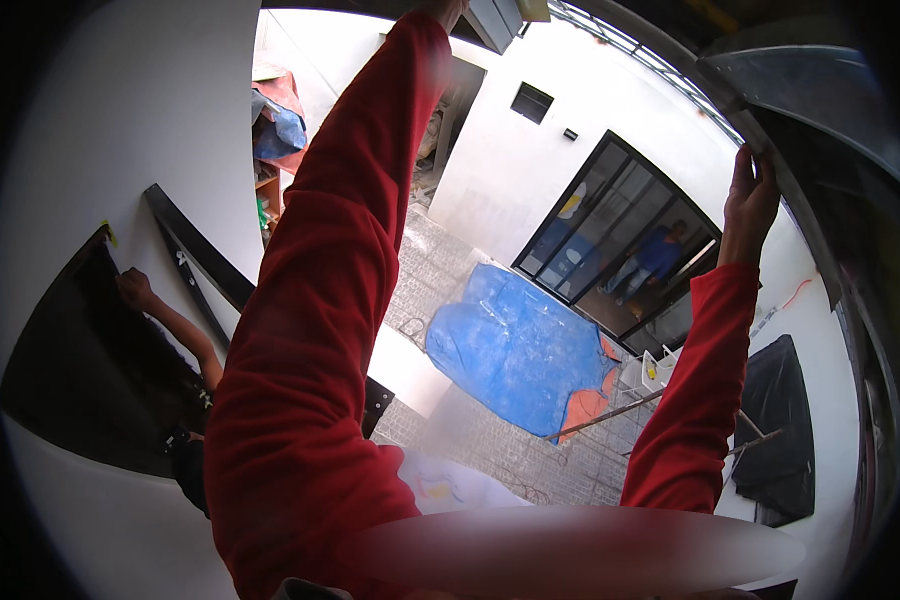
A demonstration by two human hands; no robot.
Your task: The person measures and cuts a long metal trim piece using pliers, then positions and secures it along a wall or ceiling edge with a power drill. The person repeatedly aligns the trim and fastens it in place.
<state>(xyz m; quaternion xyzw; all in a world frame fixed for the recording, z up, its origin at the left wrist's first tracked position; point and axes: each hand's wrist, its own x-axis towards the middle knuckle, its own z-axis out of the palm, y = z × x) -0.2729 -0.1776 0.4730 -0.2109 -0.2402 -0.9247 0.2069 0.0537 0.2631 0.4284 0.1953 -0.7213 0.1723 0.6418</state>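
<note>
Both my arms, in red sleeves, reach upward. My left hand [450, 12] is cut off by the upper edge, so its fingers are hidden. Beside it is a grey box-shaped piece [492, 22]. On the right, my right hand [751, 205] is raised with its fingers stretched up, fingertips against or very close to a dark curved frame [782, 165]. Nothing shows inside that hand.
A blue tarp [520, 345] with orange parts covers paving below. Another person's hand [135, 290] touches a dark panel [80, 360] at left. Someone in blue [655, 255] stands behind the sliding glass door [610, 225]. Black sheeting [778, 430] hangs right, near thin poles.
</note>
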